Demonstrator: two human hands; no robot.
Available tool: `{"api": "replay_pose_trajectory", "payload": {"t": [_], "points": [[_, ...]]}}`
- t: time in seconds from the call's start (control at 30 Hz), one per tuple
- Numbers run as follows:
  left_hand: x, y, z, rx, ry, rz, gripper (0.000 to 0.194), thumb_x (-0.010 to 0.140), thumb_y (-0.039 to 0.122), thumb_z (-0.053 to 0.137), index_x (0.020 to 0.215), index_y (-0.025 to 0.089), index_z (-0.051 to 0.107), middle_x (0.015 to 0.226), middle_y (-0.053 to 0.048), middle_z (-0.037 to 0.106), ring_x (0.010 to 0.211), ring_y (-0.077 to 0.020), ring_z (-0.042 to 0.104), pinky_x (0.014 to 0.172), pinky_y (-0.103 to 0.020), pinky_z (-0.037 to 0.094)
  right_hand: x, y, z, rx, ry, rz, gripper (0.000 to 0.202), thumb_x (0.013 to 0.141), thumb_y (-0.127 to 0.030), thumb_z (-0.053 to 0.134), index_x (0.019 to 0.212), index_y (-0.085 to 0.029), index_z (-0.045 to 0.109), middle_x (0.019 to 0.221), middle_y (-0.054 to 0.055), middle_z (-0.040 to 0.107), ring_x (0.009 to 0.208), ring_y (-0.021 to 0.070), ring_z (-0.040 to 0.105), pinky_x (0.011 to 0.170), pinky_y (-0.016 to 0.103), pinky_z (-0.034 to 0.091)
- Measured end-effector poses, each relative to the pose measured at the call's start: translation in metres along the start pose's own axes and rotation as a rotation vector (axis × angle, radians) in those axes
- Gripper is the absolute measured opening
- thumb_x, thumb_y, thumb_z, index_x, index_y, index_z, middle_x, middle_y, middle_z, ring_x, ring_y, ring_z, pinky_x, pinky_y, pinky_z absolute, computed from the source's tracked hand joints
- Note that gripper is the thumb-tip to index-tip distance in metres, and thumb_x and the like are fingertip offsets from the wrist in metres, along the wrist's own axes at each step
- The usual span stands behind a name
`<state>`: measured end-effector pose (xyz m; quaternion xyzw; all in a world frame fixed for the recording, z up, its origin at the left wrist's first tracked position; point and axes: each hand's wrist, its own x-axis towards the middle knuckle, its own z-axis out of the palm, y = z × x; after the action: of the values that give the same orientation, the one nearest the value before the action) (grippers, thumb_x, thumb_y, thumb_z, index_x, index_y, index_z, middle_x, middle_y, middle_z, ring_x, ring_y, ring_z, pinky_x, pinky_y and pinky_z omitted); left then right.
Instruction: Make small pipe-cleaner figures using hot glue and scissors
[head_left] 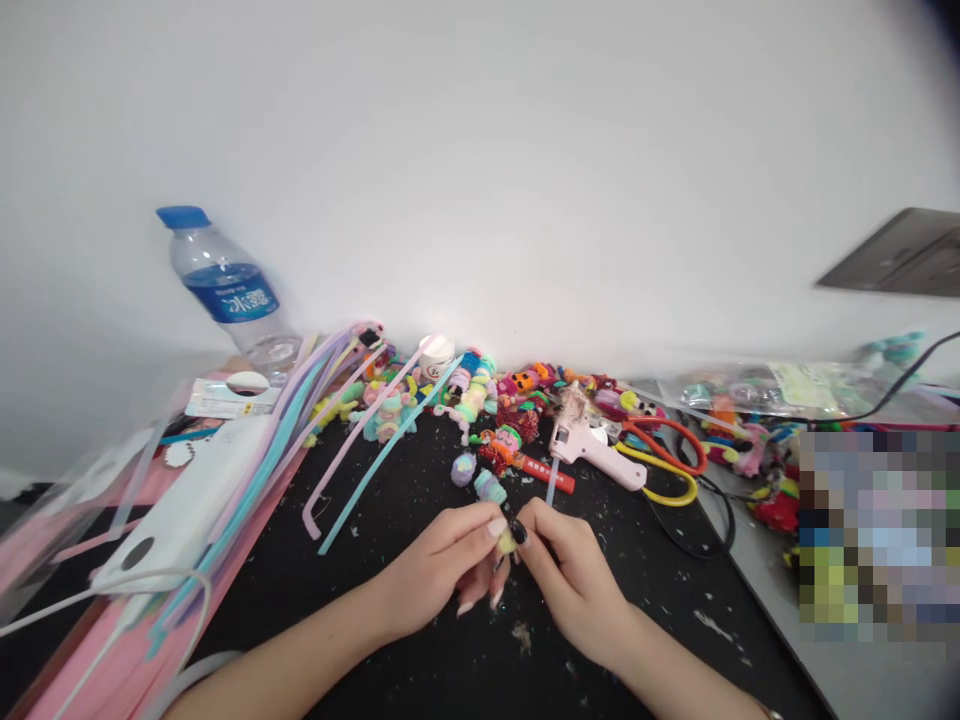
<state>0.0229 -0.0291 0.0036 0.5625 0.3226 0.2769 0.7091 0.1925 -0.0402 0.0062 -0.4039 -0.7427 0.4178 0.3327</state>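
Near the middle of the black mat (420, 660), my left hand (450, 560) and my right hand (566, 560) meet around a small yellow piece (507, 541). Both hands pinch it between thumb and fingers, and a small black part shows at its upper right. Just beyond my fingertips lie a striped pastel fuzzy piece (490, 487) and a small purple one (463, 468). A pink glue gun (600, 455) rests behind my right hand, its clear glue stick pointing toward me. Beside it is a red strip (546, 474) with white writing.
Scissors with orange (703, 455) and yellow handles lie right of the glue gun. Colourful fuzzy figures line the wall. Pastel stems (281, 415) cross the left side, near a leaning water bottle (225, 285). A black cable (731, 525) loops at the right.
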Motion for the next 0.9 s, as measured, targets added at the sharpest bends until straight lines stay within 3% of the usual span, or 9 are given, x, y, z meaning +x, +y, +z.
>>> {"api": "replay_pose_trajectory", "payload": {"t": [0.17,0.3,0.43,0.63,0.9], "points": [[-0.002,0.006,0.001,0.317,0.109,0.117,0.023,0.089,0.034,0.042,0.074,0.016,0.047,0.056,0.006,0.043,0.046,-0.0073,0.039,0.048,-0.020,0.031,-0.001,0.000,0.003,-0.106,0.109,-0.011,0.024,0.092,-0.019,0.037,0.068,-0.020,0.037,0.059,-0.005,0.039,0.052,0.0100,0.038,0.050,0.021,0.029],[-0.004,0.009,0.000,0.602,0.154,0.198,0.022,0.089,0.021,0.042,0.068,0.017,0.046,0.058,0.006,0.043,0.054,-0.0089,0.042,0.056,-0.021,0.034,-0.001,-0.001,0.003,-0.128,0.081,-0.007,0.023,0.092,-0.019,0.035,0.069,-0.020,0.036,0.059,-0.005,0.037,0.051,0.0104,0.036,0.050,0.022,0.028],[-0.004,0.003,-0.004,0.736,0.154,0.321,0.022,0.090,0.017,0.038,0.073,0.018,0.051,0.063,0.004,0.049,0.057,-0.0102,0.044,0.058,-0.021,0.036,-0.001,-0.002,0.003,-0.121,0.061,-0.015,0.023,0.093,-0.020,0.034,0.069,-0.020,0.037,0.060,-0.004,0.038,0.052,0.0109,0.037,0.050,0.023,0.028],[-0.005,-0.003,-0.007,0.798,0.086,0.429,0.029,0.092,0.020,0.033,0.071,0.017,0.052,0.061,0.002,0.049,0.055,-0.0108,0.044,0.059,-0.022,0.037,0.000,-0.002,0.001,-0.106,0.007,-0.039,0.023,0.093,-0.021,0.035,0.071,-0.020,0.042,0.064,-0.002,0.045,0.055,0.0116,0.043,0.054,0.023,0.032],[-0.005,0.000,-0.005,0.625,0.043,0.365,0.036,0.092,0.021,0.033,0.064,0.016,0.056,0.053,0.004,0.048,0.048,-0.0087,0.044,0.059,-0.020,0.039,0.000,0.000,-0.002,0.020,-0.106,-0.047,0.023,0.094,-0.024,0.032,0.074,-0.020,0.044,0.071,0.002,0.056,0.066,0.0153,0.052,0.062,0.026,0.038]]}}
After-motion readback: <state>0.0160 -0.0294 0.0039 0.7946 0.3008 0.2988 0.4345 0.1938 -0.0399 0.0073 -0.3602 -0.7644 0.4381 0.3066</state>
